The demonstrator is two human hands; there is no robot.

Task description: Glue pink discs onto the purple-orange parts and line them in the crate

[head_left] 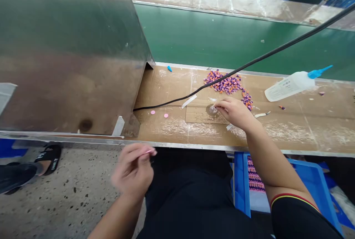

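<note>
My left hand [134, 170], smeared by motion, is raised in front of the bench edge and pinches a small pink disc [146, 152]. Over the bench, the fingers of my right hand [234, 111] are pinched together at a small round, glossy spot [210, 109] on a cardboard piece [194, 115]. Something pale shows at those fingertips, too small to name. Beyond that hand lies a pile of small purple-and-orange pieces [226, 84], with a trail of them running down beside my knuckles. Two more pink discs [166, 115] lie flat on the bench to the left.
A translucent bottle [291, 85] with a blue nozzle lies tilted at the right. A black cable [249, 63] crosses above the bench. At the left stands a large metal box [69, 54]. Below right, a blue crate [307, 180] holds rows of purple-and-orange pieces. Behind runs a green belt [222, 36].
</note>
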